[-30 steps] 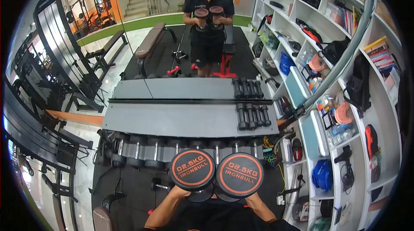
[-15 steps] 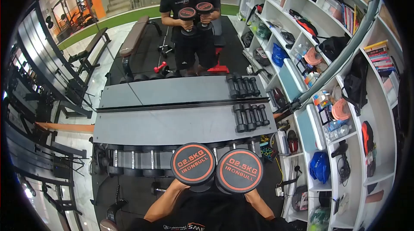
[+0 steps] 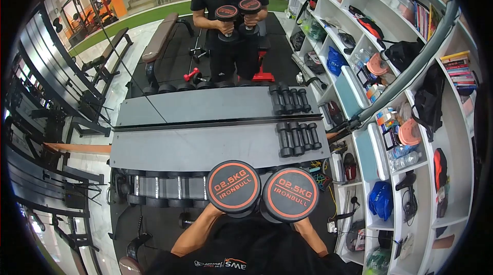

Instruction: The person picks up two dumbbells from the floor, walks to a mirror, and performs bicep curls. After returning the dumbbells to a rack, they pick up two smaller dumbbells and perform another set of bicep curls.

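My left hand point(image 3: 215, 210) holds a round-headed dumbbell point(image 3: 233, 186) upright in front of my chest. My right hand point(image 3: 302, 222) holds a matching dumbbell point(image 3: 290, 194) beside it, their black heads close together. Each top face has orange rings and reads 02.5KG IRONBULL. From above, the heads hide most of my fingers and the handles. In the mirror ahead, the reflected dumbbells point(image 3: 226, 13) show fists closed around their handles, with the lower heads hanging beneath.
A grey bench top point(image 3: 200, 146) bears several small black dumbbells point(image 3: 298, 139) at its right end. Below it, a rack point(image 3: 167, 187) carries larger dumbbells. White shelves point(image 3: 377, 169) full of bags, bottles and books line the right side. Black gym machines point(image 3: 46, 136) stand at the left.
Both dumbbells have risen slightly and look a little larger, nearer the camera. My forearms have come up with them, and the reflection shows the same small shift.
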{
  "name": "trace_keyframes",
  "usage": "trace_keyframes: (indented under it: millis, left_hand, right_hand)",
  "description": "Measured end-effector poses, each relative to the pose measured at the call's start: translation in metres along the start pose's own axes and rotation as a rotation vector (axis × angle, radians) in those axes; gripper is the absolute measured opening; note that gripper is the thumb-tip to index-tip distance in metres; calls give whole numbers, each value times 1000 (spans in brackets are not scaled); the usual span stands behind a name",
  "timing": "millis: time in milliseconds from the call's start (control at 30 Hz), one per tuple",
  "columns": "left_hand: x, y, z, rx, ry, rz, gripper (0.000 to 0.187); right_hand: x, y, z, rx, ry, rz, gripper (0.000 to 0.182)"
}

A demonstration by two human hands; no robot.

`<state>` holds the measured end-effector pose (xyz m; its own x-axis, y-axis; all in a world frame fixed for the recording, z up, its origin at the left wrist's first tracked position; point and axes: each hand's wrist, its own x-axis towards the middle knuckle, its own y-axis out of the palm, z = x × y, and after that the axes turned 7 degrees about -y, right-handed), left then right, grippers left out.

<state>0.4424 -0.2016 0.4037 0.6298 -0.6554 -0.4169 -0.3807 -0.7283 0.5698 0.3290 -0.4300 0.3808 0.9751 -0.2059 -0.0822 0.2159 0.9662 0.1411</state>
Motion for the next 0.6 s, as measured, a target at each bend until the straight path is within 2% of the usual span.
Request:
trace_keyframes:
  millis: [433,500,600]
  left_hand:
    - [27,6,2,19,17,-147,2]
    - [34,6,0,16,23,-162,3]
    - [46,9,-3,13,30,-178,4]
  right_hand:
    - [46,-38,-19,-253,-303,71,16]
    - [58,-41,-30,-208,-262,64,15]
    - [76,-49,-41,-83,-61,55,15]
